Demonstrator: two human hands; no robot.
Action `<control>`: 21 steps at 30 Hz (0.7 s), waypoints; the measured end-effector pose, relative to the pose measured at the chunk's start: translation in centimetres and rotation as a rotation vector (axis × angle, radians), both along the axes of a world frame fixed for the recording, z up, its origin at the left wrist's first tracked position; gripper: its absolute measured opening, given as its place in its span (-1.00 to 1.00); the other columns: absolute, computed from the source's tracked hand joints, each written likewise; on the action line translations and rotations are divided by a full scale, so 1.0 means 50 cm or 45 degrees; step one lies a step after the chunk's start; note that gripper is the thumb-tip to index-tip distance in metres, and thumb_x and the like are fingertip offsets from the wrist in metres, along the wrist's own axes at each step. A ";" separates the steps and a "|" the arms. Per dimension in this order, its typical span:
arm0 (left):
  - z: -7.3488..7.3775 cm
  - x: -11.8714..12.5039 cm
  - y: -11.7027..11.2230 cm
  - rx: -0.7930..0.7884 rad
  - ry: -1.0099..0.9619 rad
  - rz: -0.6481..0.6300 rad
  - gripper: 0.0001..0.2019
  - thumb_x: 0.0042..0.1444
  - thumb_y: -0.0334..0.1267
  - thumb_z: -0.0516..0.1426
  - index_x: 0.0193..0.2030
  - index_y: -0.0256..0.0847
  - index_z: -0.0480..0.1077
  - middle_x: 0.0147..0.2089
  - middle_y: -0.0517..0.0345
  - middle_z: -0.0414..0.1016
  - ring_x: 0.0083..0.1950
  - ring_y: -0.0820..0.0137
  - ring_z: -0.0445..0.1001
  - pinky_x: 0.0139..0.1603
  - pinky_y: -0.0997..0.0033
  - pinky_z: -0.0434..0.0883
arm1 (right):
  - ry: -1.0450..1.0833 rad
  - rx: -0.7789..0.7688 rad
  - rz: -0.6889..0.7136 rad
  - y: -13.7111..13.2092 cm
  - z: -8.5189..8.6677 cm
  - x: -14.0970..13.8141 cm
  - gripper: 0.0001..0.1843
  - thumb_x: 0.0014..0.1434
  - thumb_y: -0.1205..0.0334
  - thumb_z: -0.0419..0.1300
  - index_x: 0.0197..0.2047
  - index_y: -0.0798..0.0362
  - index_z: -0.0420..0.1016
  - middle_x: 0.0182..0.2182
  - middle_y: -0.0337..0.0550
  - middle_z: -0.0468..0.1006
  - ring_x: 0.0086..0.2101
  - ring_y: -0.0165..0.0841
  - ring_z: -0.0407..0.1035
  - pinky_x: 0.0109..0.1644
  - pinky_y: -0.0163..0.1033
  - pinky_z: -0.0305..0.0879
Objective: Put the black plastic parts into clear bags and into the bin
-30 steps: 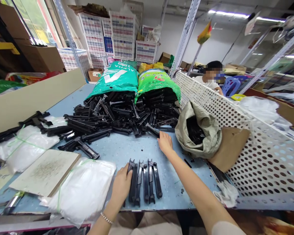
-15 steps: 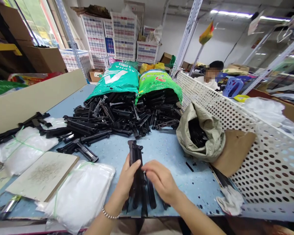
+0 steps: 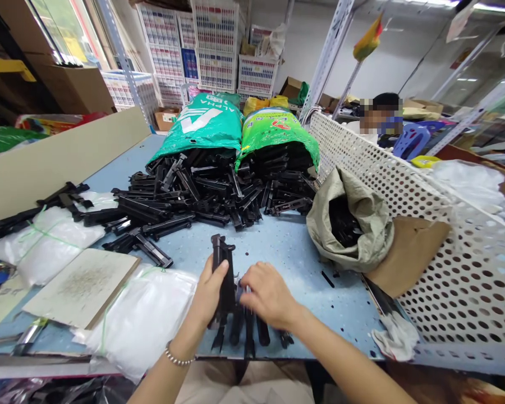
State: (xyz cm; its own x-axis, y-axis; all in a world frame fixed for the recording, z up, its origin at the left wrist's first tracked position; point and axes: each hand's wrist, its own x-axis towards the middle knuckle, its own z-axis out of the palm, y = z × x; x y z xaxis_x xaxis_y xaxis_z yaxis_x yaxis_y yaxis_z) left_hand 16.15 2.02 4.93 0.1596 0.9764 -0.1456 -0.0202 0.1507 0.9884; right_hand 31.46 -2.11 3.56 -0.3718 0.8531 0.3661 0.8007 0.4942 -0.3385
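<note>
My left hand (image 3: 208, 294) grips a long black plastic part (image 3: 221, 264) that stands tilted up from a short row of like parts (image 3: 246, 331) lying on the blue table (image 3: 286, 252) near its front edge. My right hand (image 3: 269, 294) rests curled on top of that row, fingers closed over the pieces. A big heap of the same black parts (image 3: 193, 196) spills from a teal sack (image 3: 204, 123) and a green sack (image 3: 273, 132) further back.
A grey-green bag (image 3: 353, 224) with black parts leans on a white perforated panel (image 3: 425, 224) at the right. Clear plastic bags (image 3: 143, 320) and a cardboard sheet (image 3: 84, 286) lie at the left. A person sits behind the panel. White crates (image 3: 214, 50) stack at the back.
My right hand came back from the heap with a black part and joined my left hand at the row. Since half a second ago both hands have stayed on the row.
</note>
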 end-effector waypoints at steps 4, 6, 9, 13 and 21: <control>-0.018 -0.038 0.023 0.091 0.254 -0.116 -0.52 0.14 0.09 0.02 -0.03 -0.28 0.41 -0.15 0.03 0.54 -0.13 0.21 0.47 -0.10 0.28 0.38 | -0.085 0.065 0.051 -0.055 -0.031 -0.035 -0.65 0.37 0.09 -0.11 -0.33 0.06 0.34 -0.41 -0.12 0.39 -0.35 -0.28 0.18 -0.23 -0.15 0.09; -0.033 -0.065 0.028 0.124 0.538 -0.166 -0.51 0.18 0.10 -0.05 -0.08 -0.29 0.42 -0.22 -0.01 0.55 -0.18 0.17 0.48 -0.15 0.25 0.37 | -0.043 -0.075 0.014 -0.033 -0.038 -0.027 -0.66 0.38 0.13 -0.13 -0.35 0.04 0.33 -0.42 -0.16 0.39 -0.36 -0.31 0.20 -0.23 -0.18 0.12; -0.066 -0.089 0.016 0.083 1.070 -0.292 -0.54 0.25 0.01 -0.11 0.02 -0.28 0.38 -0.23 -0.11 0.57 -0.18 0.10 0.53 -0.17 0.22 0.36 | 0.037 -0.286 -0.280 0.065 -0.037 0.013 -0.72 0.38 0.17 -0.11 -0.26 0.02 0.36 -0.32 -0.17 0.45 -0.26 -0.34 0.30 -0.15 -0.24 0.19; -0.112 -0.057 -0.032 0.041 1.419 -0.400 -0.50 0.32 -0.11 -0.20 0.30 -0.30 0.12 -0.19 -0.20 0.60 -0.15 0.07 0.58 -0.17 0.20 0.37 | 0.038 -0.300 -0.716 0.235 -0.033 0.057 -0.69 0.33 0.26 -0.05 0.09 0.10 0.28 0.04 0.09 0.37 0.00 -0.21 0.28 0.01 -0.16 0.19; -0.138 -0.063 -0.054 0.122 1.222 -0.279 -0.47 0.30 -0.05 -0.16 0.30 -0.29 0.16 -0.15 -0.19 0.59 -0.07 0.05 0.55 -0.08 0.12 0.39 | 0.031 -0.277 -0.833 0.310 -0.008 0.089 -0.68 0.33 0.27 -0.11 -0.04 0.12 0.42 -0.17 0.06 0.53 -0.14 -0.19 0.41 -0.11 -0.18 0.24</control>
